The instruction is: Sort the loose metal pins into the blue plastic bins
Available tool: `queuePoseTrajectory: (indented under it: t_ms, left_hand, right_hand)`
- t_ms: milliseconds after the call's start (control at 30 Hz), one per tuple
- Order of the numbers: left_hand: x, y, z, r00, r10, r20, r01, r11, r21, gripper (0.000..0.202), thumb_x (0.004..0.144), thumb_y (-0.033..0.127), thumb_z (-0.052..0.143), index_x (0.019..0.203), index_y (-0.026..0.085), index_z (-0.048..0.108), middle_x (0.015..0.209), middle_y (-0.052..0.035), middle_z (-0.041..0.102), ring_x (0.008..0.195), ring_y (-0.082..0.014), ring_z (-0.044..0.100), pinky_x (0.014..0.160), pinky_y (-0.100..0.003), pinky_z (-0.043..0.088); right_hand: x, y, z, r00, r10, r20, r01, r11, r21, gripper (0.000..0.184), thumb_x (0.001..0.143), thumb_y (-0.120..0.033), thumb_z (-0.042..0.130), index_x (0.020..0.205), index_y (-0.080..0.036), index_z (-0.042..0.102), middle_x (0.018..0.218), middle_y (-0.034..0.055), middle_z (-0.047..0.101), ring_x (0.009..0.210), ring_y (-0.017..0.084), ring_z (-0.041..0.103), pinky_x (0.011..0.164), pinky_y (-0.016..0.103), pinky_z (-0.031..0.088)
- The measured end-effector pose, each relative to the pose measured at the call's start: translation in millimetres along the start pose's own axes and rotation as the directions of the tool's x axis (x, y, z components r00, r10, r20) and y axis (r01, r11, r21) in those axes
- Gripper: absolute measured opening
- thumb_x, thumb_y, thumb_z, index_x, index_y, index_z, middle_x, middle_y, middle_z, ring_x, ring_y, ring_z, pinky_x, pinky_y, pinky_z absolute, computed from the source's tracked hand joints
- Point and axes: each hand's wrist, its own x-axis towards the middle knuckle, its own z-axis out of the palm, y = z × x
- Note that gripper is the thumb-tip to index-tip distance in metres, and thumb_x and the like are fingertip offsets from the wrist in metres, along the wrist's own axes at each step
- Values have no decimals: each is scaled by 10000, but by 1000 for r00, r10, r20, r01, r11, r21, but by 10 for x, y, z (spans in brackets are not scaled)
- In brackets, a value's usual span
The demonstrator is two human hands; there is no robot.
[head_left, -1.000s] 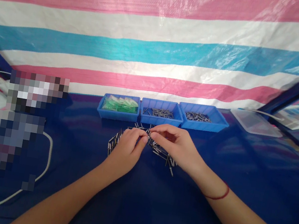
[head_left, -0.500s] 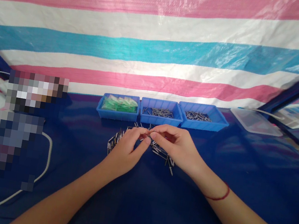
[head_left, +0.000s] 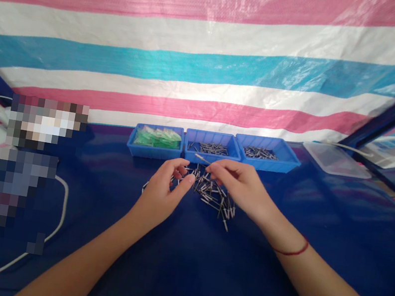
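Note:
My right hand pinches a blind rivet between thumb and fingertips, its pale end pointing left toward the middle blue bin. Opposite it, my left hand is open, thumb and fingers apart, with nothing held between them. Beneath and between both hands lies a loose pile of blind rivets on the dark blue table. Part of the pile is hidden behind my left hand. Behind it, the middle blue bin and the right blue bin contain more rivets.
A left blue bin holds green and clear packets. Farther right lies a translucent plastic lid. A white cable loops over the table's left side, near blurred items. A striped plastic sheet hangs behind the bins.
My hands, fingertips together before, have come apart. The right hand now shows a rivet raised in its pinch, and the left hand has opened and shifted slightly left.

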Motion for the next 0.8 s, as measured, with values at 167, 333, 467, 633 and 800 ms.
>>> queuePoseTrajectory:
  t_ms: [167,333,467,633,800]
  left_hand:
    - [19,-13,-72,981,131,145,-173,929,328,223,911,305,489,1067,191,600,1049,-67,614,981,-210,552,890,-360,428]
    - [2,-59,-90,962,63,266,-219,761,611,264,897,354,518,1079,200,629,1085,-81,614,978,-252,536,810,-381,404]
    - [5,-106,-73,948,34,316,-244,716,654,196,913,323,507,1001,220,649,1046,-63,631,949,-235,545,757,-355,363]
    - [11,-92,-66,939,40,343,-273,691,669,195,937,294,469,943,214,647,981,-61,652,902,-216,548,747,-352,328]
    - [19,-109,-63,949,47,312,-257,687,680,225,956,276,422,955,201,635,975,-55,679,891,-210,561,754,-357,309]
  right_hand:
    - [211,169,-410,861,182,-476,-63,965,256,184,767,-321,625,660,-181,678,587,9,544,484,92,433,414,221,333]
    - [336,340,-674,785,506,-356,-178,736,653,215,807,-319,543,684,-176,647,580,-17,470,408,55,356,329,181,258]
    - [310,325,-561,825,472,-311,-173,734,657,174,773,-319,580,701,-174,644,598,-13,485,417,55,356,318,176,261]
    - [198,207,-273,921,312,-234,-171,863,476,166,728,-330,645,718,-165,665,633,-4,509,467,61,381,359,185,261]
    - [118,138,-97,969,156,-190,-121,975,184,216,788,-360,589,714,-171,661,614,-5,536,504,82,407,441,222,295]
